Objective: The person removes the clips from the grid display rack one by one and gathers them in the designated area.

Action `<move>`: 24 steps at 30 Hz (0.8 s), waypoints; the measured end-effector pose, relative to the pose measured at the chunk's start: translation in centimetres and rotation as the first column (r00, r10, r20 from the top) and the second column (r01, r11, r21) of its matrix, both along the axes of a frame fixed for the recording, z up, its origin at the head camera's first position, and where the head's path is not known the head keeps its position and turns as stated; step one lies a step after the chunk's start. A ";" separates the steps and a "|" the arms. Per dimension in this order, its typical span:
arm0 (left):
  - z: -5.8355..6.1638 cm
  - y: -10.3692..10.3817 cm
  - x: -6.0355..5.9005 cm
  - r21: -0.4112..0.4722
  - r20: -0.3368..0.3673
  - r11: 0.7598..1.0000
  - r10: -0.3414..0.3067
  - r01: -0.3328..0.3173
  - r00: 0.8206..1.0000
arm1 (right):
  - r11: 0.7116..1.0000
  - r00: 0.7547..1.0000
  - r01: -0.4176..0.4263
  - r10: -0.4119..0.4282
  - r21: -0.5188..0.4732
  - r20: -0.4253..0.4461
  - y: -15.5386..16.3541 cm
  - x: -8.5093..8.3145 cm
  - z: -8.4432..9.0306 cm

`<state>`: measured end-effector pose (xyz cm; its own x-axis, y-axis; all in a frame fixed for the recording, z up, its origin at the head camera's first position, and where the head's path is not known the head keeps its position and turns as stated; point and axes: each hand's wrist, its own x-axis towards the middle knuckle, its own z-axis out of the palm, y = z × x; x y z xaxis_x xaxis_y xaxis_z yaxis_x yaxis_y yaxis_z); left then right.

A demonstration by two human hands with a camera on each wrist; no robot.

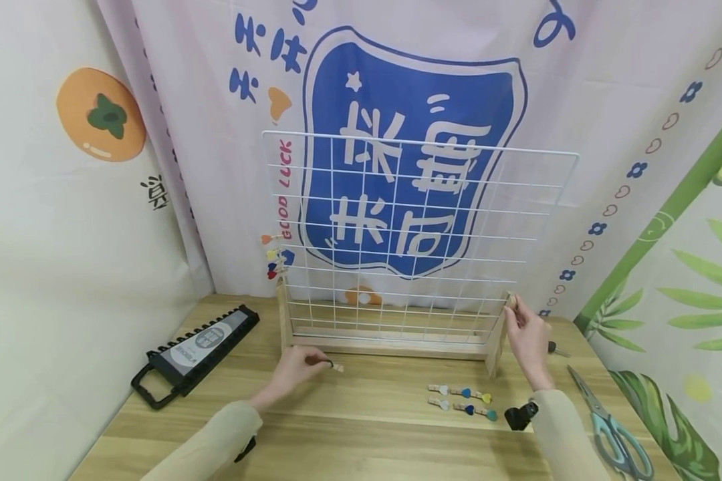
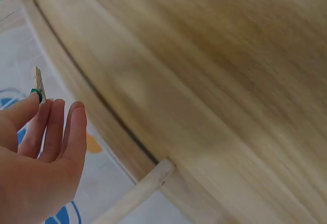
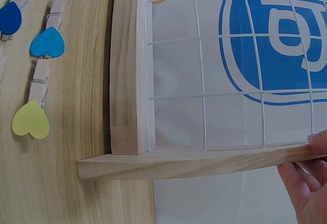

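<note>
In my left hand (image 1: 301, 364) I pinch a small wooden clothespin (image 2: 41, 83) with a green heart on it, low over the table in front of the rack. My right hand (image 1: 528, 334) grips the upper end of the right wooden upright (image 3: 219, 163) of the stand. A white wire grid (image 1: 421, 142) stands in this wooden base (image 1: 391, 347). Several heart clothespins (image 1: 273, 266) are clipped on the grid's left edge, orange, yellow, blue and red. Several more lie in two rows on the table, among them one with a yellow heart (image 3: 30, 119).
On the left of the table lies a black toothed plastic holder (image 1: 207, 341) with a grey label. Scissors (image 1: 604, 415) with blue handles and a dark-handled tool (image 1: 552, 347) lie on the right. Printed cloth hangs behind the grid.
</note>
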<state>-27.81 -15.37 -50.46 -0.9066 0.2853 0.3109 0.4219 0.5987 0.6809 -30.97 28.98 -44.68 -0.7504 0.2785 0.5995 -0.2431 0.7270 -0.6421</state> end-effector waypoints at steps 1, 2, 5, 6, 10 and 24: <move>-0.2 0.2 -0.1 -0.011 0.014 1.000 -0.009 0.009 1.000 | 1.000 1.000 0.000 0.000 -0.001 0.001 0.0 0.0 0.0; -0.4 0.4 -0.2 -0.027 0.026 1.000 -0.016 0.017 1.000 | 1.000 1.000 0.000 0.000 -0.002 0.004 0.0 0.1 0.0; -0.7 0.9 -0.3 -0.066 0.063 0.997 -0.022 0.026 0.998 | 1.000 1.000 0.000 0.001 -0.007 0.016 0.0 0.1 -0.1; -0.8 1.0 -0.4 -0.079 0.068 0.996 -0.024 0.029 0.997 | 1.000 1.000 0.001 -0.001 -0.008 0.021 0.0 0.1 -0.1; -1.2 1.6 -0.6 -0.110 0.082 0.994 -0.017 0.026 0.996 | 1.000 1.000 -0.004 0.004 -0.016 0.023 0.0 -0.1 -0.3; -2.2 2.1 -1.4 -0.245 0.004 0.969 0.033 -0.031 0.999 | 1.000 1.000 -0.005 0.005 -0.020 0.015 0.3 -0.2 -0.4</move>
<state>-29.24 -13.30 -52.65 -0.9187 0.3228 0.2277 0.3949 0.7604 0.5156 -31.20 29.24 -45.09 -0.7607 0.2865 0.5825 -0.2373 0.7125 -0.6603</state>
